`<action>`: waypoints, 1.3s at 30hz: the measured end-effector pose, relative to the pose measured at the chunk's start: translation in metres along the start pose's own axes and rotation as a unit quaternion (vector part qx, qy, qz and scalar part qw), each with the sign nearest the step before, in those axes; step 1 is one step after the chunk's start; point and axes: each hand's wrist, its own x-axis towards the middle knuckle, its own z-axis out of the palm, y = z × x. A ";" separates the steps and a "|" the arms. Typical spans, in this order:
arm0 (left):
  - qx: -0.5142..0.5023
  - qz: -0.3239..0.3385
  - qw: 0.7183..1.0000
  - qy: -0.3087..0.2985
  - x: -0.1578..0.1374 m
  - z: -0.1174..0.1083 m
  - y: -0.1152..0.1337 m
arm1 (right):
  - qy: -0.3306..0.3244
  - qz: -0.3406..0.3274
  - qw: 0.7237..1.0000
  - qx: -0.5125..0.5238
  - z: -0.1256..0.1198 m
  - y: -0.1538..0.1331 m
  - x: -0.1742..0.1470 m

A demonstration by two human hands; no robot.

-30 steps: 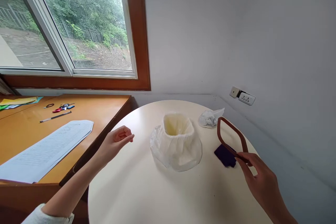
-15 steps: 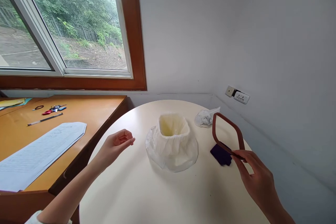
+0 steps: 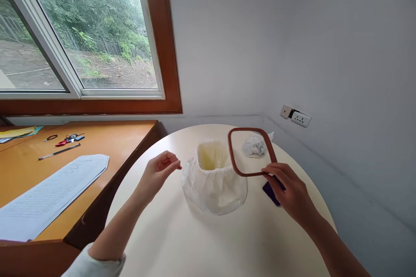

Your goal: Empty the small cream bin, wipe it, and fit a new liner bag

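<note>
A small bin (image 3: 211, 160) with a pale yellow inside stands upright on the round table, lined with a translucent white plastic bag (image 3: 218, 192). The bag is folded over the bin's rim and spreads out around its base. My right hand (image 3: 289, 188) pinches a brown rounded-square bin ring (image 3: 231, 151) by its near right corner, holding it raised at the bin's right side. My left hand (image 3: 162, 171) hovers left of the bin, its fingers loosely curled, the thumb apart and nothing in it. Under my right hand lies a dark purple cloth (image 3: 271, 192), partly covered.
A crumpled white plastic bag (image 3: 254, 146) lies toward the back of the cream table (image 3: 195, 242). On the wooden desk (image 3: 107, 136) at left are papers (image 3: 55, 194), a pen (image 3: 59, 152) and keys (image 3: 70, 139). A wall with a socket (image 3: 300, 118) borders the right.
My right hand has carried the brown ring leftward, from over the purple cloth to the bin's right side. My left hand has moved right and slightly up, closer to the bin.
</note>
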 end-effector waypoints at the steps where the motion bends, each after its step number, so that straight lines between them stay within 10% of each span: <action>1: -0.029 0.004 1.000 0.004 0.004 0.006 0.004 | -0.011 -0.013 1.000 0.008 0.005 -0.001 0.011; 12: -0.110 0.051 0.993 -0.013 0.038 0.037 0.031 | -0.040 -0.050 0.991 0.117 0.048 -0.020 0.090; 30: 0.214 0.007 0.976 -0.042 0.047 0.020 0.016 | -0.074 0.059 0.995 0.023 0.063 -0.009 0.093; 39: 0.221 0.007 0.972 -0.083 0.032 0.028 0.024 | -0.062 0.071 0.995 0.022 0.074 -0.001 0.090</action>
